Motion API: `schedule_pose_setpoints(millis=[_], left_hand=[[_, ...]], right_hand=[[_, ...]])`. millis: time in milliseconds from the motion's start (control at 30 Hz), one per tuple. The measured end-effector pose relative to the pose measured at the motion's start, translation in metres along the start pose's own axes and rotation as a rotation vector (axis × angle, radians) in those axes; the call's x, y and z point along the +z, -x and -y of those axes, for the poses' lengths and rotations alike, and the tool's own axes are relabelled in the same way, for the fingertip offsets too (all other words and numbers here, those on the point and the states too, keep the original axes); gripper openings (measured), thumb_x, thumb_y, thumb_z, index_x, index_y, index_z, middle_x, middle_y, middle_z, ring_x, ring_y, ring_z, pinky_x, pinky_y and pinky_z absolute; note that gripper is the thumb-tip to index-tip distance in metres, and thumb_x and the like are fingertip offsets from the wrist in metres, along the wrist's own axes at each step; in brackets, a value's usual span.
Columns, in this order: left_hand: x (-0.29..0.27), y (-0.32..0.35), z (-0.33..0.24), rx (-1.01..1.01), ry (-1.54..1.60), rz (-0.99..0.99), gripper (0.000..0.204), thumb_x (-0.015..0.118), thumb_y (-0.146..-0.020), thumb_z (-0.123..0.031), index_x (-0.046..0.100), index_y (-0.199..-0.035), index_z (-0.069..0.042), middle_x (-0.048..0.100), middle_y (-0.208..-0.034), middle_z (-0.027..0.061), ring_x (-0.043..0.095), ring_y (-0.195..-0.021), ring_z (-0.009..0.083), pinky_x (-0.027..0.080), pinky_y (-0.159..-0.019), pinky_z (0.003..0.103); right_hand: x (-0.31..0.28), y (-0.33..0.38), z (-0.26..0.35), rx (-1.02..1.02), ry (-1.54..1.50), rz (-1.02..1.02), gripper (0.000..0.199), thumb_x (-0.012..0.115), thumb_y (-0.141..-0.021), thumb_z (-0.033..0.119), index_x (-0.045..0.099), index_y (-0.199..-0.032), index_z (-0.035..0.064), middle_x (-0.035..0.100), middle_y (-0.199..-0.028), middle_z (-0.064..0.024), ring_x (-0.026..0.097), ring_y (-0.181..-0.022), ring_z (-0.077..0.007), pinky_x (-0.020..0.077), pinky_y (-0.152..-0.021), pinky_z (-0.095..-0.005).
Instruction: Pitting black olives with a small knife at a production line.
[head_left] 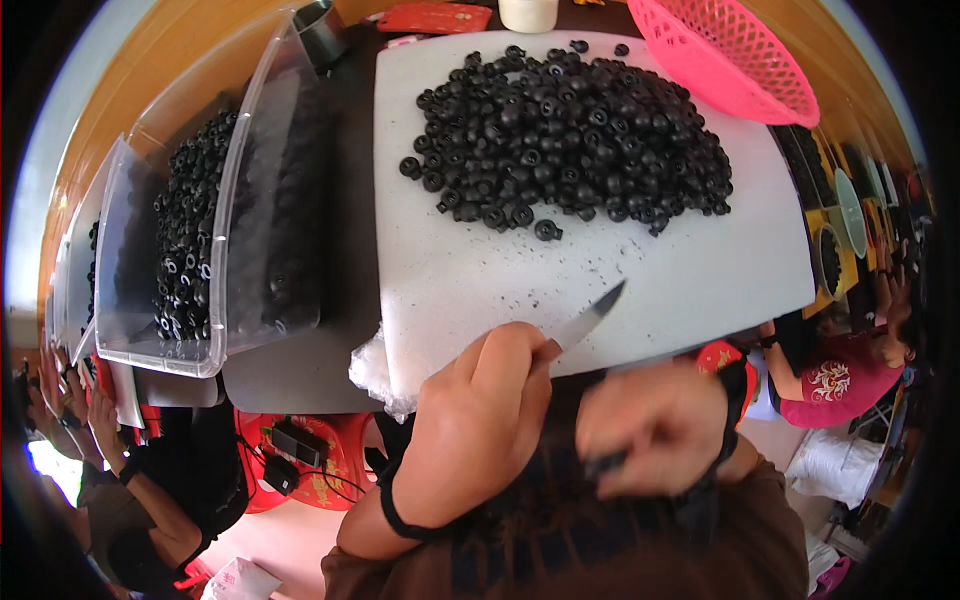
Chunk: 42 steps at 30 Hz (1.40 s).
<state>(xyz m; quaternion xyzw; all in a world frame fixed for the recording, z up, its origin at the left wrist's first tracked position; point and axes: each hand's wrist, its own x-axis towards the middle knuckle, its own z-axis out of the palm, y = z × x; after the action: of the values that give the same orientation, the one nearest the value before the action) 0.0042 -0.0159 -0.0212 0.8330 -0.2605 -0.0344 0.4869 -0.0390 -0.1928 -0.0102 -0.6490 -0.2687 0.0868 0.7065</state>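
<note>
- L hand point(478, 425): grip clenched round knife point(597, 312) handle; blade out past the fist, pointing up & R, over near edge of wht board point(720, 265).
- R hand point(660, 425): blurred, just beside L hand, off near edge of board; grip closed on small blk pc point(605, 463), exact finger placement can't tell.
- Main lot: pile of rounded blk parts point(570, 135), heaped on far half of board; a few loose at its edges, 1 nearer the hands.
- Tiny dk bits point(535, 298) scattered betw. pile & knife.
- Pink basket point(740, 60), openwork, tilted, at board's far R corner.
- Clear bin point(220, 290) L of board, on dk tabletop point(350, 250), w/ more blk parts inside.
- Crumpled clear plastic point(375, 375) at board's near L corner.
- Metal cup point(320, 35) beyond bin; wht container point(528, 12) beyond board.
- Red stool point(345, 455) below tabletop, lower L, blk adapters point(298, 442) on it.
- Co-worker in magenta top point(845, 390), far R.
</note>
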Motion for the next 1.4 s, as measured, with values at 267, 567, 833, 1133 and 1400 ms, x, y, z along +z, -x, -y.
schedule_pose_setpoints(millis=[267,567,833,1133,1400], left_hand=[[-0.022,0.000,-0.008,-0.238,0.527,0.145,0.009,0.053,-0.089,-0.009,0.051,-0.088,0.000,0.051,-0.069,0.0010,0.042,-0.061,0.0047,0.037,-0.053,0.020],[-0.022,0.002,-0.006,-0.266,0.713,0.373,0.016,0.056,-0.089,-0.016,0.049,-0.085,-0.002,0.047,-0.070,-0.0013,0.039,-0.063,0.0036,0.034,-0.053,0.020],[-0.022,0.006,-0.002,-0.374,1.027,0.366,0.018,0.049,-0.092,-0.016,0.050,-0.089,0.002,0.046,-0.067,0.0009,0.036,-0.056,0.0055,0.031,-0.049,0.021],[-0.025,0.007,-0.001,-0.288,0.977,0.296,0.015,0.047,-0.091,-0.013,0.049,-0.089,0.002,0.044,-0.066,0.0002,0.035,-0.054,0.0052,0.030,-0.048,0.021],[-0.020,0.002,0.021,-0.533,1.227,0.285,0.013,0.044,-0.092,-0.014,0.050,-0.088,-0.004,0.044,-0.066,-0.0033,0.038,-0.056,0.0033,0.032,-0.050,0.020]], right_hand=[[0.008,0.010,-0.015,0.061,-0.366,-0.261,0.022,0.057,-0.084,-0.004,0.047,-0.103,-0.0024,0.056,-0.093,-0.0078,0.055,-0.082,-0.0093,0.0434,-0.072,-0.0214],[0.015,0.006,-0.021,0.051,-0.346,-0.287,0.022,0.057,-0.084,-0.003,0.047,-0.103,-0.0016,0.056,-0.094,-0.0068,0.054,-0.083,-0.0080,0.0430,-0.071,-0.0210],[0.018,0.001,-0.020,0.069,-0.374,-0.281,0.021,0.057,-0.084,-0.002,0.047,-0.102,-0.0021,0.056,-0.091,-0.0062,0.054,-0.080,-0.0078,0.0425,-0.070,-0.0205],[0.021,-0.004,-0.018,0.091,-0.375,-0.263,0.021,0.058,-0.084,-0.001,0.047,-0.102,-0.0013,0.055,-0.091,-0.0056,0.053,-0.080,-0.0075,0.0420,-0.070,-0.0207],[0.015,-0.025,0.002,0.164,-0.197,-0.378,0.021,0.059,-0.082,-0.003,0.049,-0.100,-0.0002,0.056,-0.084,-0.0015,0.052,-0.075,-0.0051,0.0414,-0.069,-0.0188]])
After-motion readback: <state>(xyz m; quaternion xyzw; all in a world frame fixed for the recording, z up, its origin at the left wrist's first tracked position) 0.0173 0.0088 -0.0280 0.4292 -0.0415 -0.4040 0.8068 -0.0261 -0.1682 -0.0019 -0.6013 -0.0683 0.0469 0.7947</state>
